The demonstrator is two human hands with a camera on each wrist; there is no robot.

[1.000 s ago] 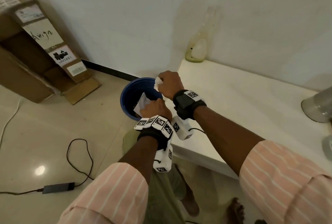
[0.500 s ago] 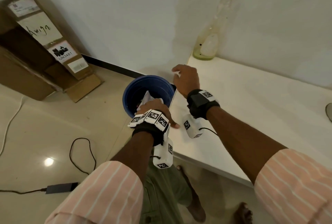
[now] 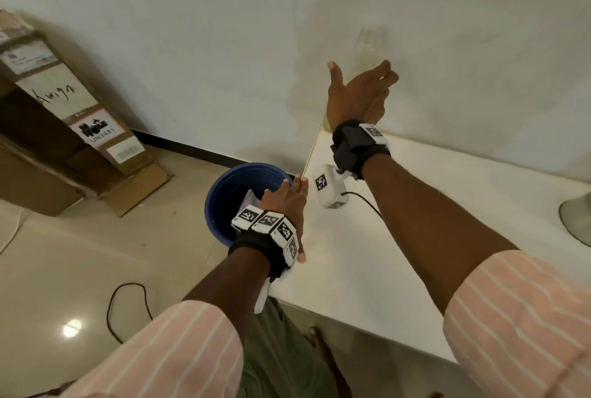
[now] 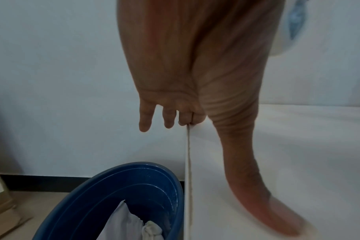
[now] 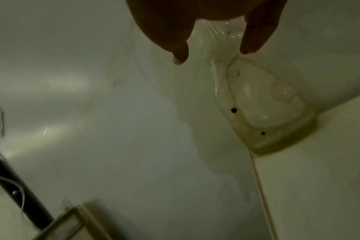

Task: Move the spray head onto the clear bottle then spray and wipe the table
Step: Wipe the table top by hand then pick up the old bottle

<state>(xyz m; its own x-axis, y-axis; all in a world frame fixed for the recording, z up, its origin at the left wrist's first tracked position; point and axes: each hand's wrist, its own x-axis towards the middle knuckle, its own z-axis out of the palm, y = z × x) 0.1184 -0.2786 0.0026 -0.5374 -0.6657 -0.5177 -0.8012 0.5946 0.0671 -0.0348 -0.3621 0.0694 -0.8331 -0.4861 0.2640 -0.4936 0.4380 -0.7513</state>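
Observation:
The clear bottle (image 3: 367,43) stands at the back left corner of the white table (image 3: 431,212), against the wall; its top is blurred. My right hand (image 3: 361,81) is raised in front of it and hides most of it. In the right wrist view the bottle (image 5: 263,105) sits just below my right hand (image 5: 213,55), whose thumb and fingers are spread on either side of its neck and hold nothing. My left hand (image 3: 287,199) rests on the table's left edge, fingers relaxed and empty. In the left wrist view my left hand (image 4: 187,104) has its thumb lying on the tabletop.
A blue bucket (image 3: 227,196) with white tissue (image 4: 131,224) in it stands on the floor by the table's left edge. A cardboard box (image 3: 64,116) leans at the left wall. A black cable (image 3: 128,301) lies on the floor. A metal base (image 3: 575,218) sits at the table's right.
My right hand no longer holds the white wad it held over the bucket and has risen to the bottle. My left hand moved from above the bucket to the table edge.

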